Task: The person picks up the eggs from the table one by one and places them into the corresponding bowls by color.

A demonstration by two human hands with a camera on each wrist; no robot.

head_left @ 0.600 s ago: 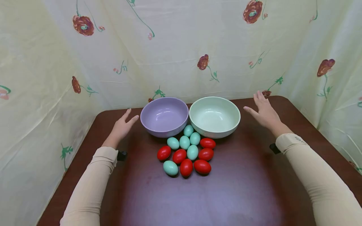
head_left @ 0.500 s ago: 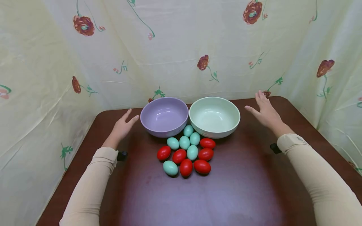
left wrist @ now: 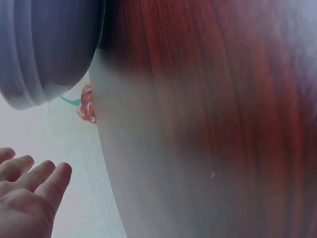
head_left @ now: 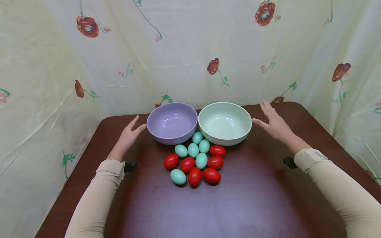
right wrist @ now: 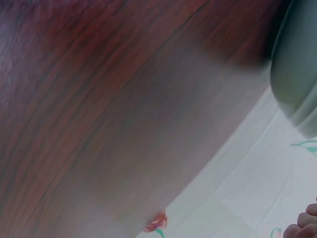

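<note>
Two bowls stand side by side at the back of the table: a purple bowl on the left and a pale green bowl on the right. In front of them lie several red eggs and several mint-green eggs in a loose cluster. My left hand hovers beside the purple bowl with fingers extended, its thumb near the rim. My right hand, fingers straight, is just right of the green bowl, thumb tip close to its rim. Neither hand holds anything. Whether either thumb touches a bowl I cannot tell.
The dark wooden table has rounded back corners. A floral curtain hangs right behind it and along both sides. A dark strap sits at the left wrist, and another dark piece at the right wrist.
My right hand has moved left and slightly down, closer to the green bowl. My left hand has barely moved. Bowls and eggs stay in place.
</note>
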